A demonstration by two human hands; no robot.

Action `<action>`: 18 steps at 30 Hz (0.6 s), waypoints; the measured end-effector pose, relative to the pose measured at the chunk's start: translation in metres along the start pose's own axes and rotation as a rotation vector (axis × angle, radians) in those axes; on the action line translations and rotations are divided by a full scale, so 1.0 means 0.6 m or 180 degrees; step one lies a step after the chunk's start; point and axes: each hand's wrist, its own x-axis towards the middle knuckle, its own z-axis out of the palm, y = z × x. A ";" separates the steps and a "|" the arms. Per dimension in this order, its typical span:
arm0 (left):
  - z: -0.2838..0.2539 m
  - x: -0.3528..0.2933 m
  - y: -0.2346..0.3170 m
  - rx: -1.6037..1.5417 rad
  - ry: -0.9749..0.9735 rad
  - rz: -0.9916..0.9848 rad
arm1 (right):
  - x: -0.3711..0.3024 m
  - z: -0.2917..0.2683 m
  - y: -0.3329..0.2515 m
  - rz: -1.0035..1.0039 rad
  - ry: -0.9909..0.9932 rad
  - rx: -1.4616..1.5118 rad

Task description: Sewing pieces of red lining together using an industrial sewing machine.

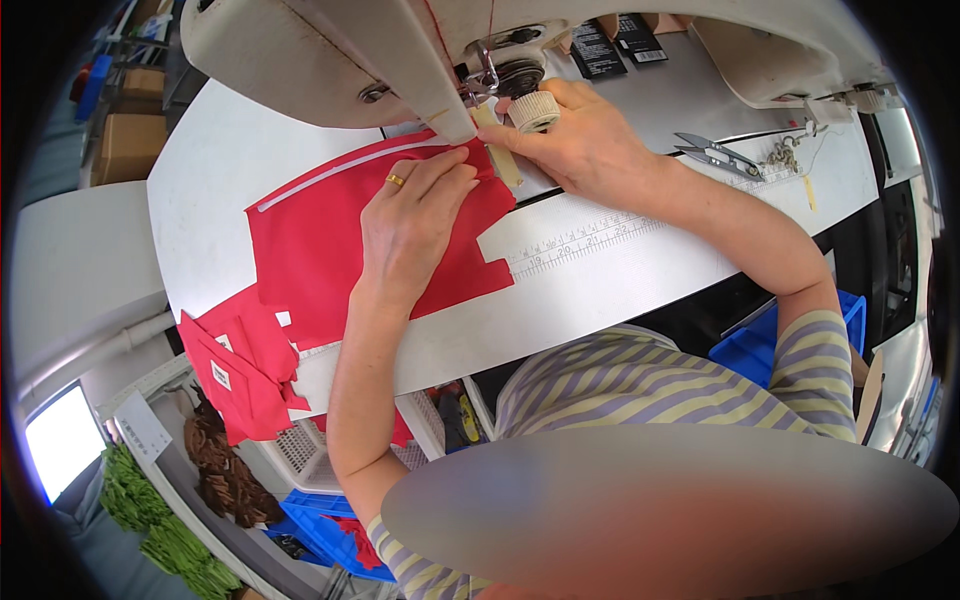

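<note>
A red fabric panel (310, 225) with a pale strip (340, 168) along its far edge lies on the white sewing table. My left hand (410, 215), a gold ring on one finger, rests on the panel. Its bent fingers are closed on the cloth, which bunches at their tips close to the sewing machine head (440, 70). My right hand (600, 145) is beside the needle area, its thumb stretched toward the panel's edge and touching near a tan strip (503, 165). A white ribbed knob (534, 112) stands between that thumb and the fingers, hiding some fingertips.
Thread snips (718, 155) lie right of my right hand, near a ruler scale (585, 240) along the table. Folded red pieces with white labels (235, 350) hang over the left edge. Below are a white basket (305, 450), blue crates (335, 530) and green bundles (180, 545).
</note>
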 end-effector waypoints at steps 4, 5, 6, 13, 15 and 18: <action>0.003 0.000 -0.005 -0.0127 0.0161 0.0052 | 0.003 0.003 0.003 -0.0049 -0.0009 -0.0032; 0.004 0.001 -0.007 -0.0094 0.0081 -0.0009 | 0.003 0.004 0.004 -0.0072 -0.0005 -0.0059; 0.006 0.002 -0.009 -0.0112 0.0094 0.0019 | 0.004 0.006 0.005 -0.0065 -0.0011 -0.0057; 0.012 0.003 -0.017 -0.0240 0.0251 0.0121 | 0.005 0.009 0.006 -0.0204 -0.0017 0.0200; 0.014 0.006 -0.022 -0.0174 0.0186 0.0086 | 0.006 0.010 0.006 -0.0151 -0.0011 0.0164; 0.015 0.014 -0.032 -0.0147 0.0162 0.0093 | 0.009 0.014 0.009 -0.0028 0.0016 0.0072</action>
